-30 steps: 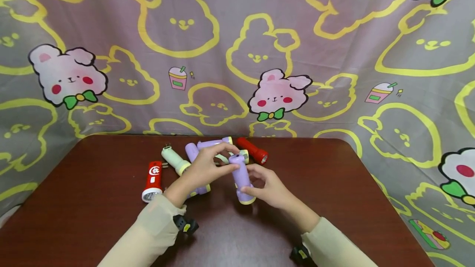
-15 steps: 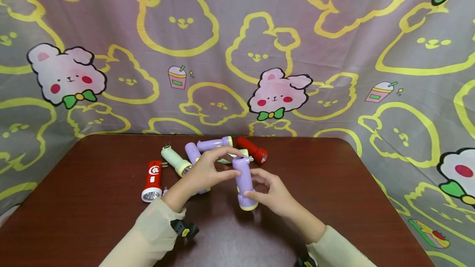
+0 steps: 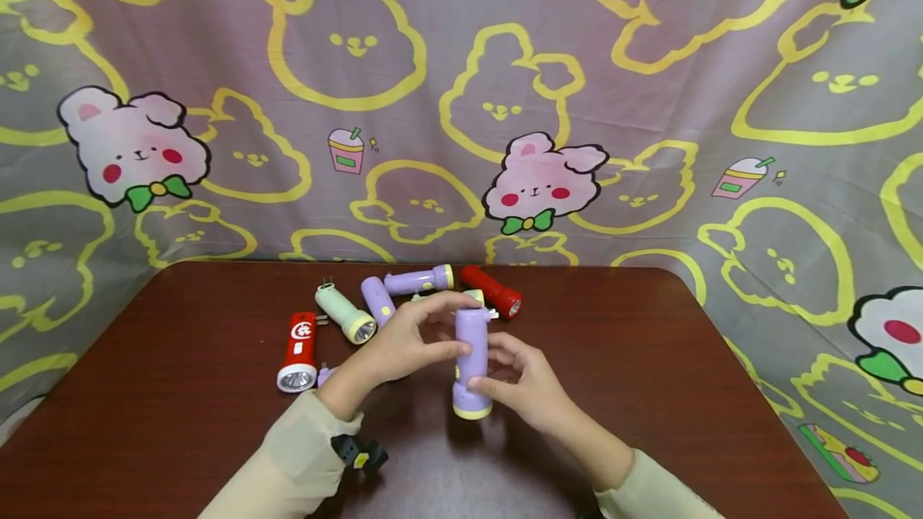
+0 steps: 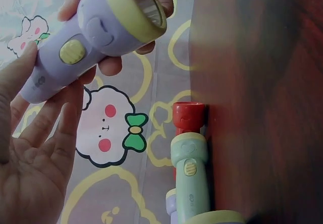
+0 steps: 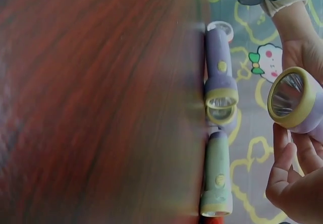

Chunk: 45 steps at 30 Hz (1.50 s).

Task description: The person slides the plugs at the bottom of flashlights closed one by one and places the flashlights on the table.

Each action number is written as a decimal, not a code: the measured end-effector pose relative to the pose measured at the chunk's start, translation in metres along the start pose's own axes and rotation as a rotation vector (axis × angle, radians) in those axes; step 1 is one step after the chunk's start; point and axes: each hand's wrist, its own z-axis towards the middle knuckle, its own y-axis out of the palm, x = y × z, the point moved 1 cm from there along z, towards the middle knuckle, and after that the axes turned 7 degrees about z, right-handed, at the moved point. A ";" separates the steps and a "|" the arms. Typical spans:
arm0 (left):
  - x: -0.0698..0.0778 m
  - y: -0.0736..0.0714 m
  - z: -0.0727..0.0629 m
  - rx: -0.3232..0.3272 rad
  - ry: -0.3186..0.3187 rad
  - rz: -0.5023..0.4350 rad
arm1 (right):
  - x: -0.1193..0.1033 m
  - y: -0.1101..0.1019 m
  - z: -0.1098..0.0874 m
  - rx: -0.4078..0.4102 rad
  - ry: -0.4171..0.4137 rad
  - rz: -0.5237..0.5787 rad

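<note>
Both hands hold one purple flashlight [image 3: 473, 355] with a yellow rim above the table, its lens end down and its plug prongs [image 3: 493, 314] sticking out at the top right. My left hand [image 3: 404, 341] grips the upper, tail end between thumb and fingers. Lower down, my right hand [image 3: 532, 383] pinches the body near the head. In the left wrist view the yellow switch [image 4: 72, 51] shows on its side. The right wrist view shows its clear lens [image 5: 287, 95].
Several flashlights lie behind and left of the hands: a red one with white rim [image 3: 297, 352], a green one [image 3: 344, 312], purple ones [image 3: 377, 298] [image 3: 418, 282], and a red one [image 3: 492, 291]. Another green one is partly hidden by the left hand. A patterned curtain [image 3: 433, 102] hangs behind the table [image 3: 649, 391].
The held flashlight has come slightly down toward me and stands more upright. Its prongs, near the left fingers before, now point right. Both hands have moved with it; the other flashlights stay put.
</note>
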 end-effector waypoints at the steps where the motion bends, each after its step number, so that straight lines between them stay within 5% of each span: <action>1: 0.000 0.000 0.000 -0.007 -0.003 0.000 | 0.000 0.001 0.000 0.005 -0.002 -0.002; 22: 0.006 0.000 -0.008 -0.048 0.018 -0.025 | -0.004 0.010 -0.007 0.007 -0.003 0.004; 45: 0.011 0.000 -0.010 0.030 -0.034 -0.041 | -0.005 0.011 -0.006 0.012 -0.036 0.020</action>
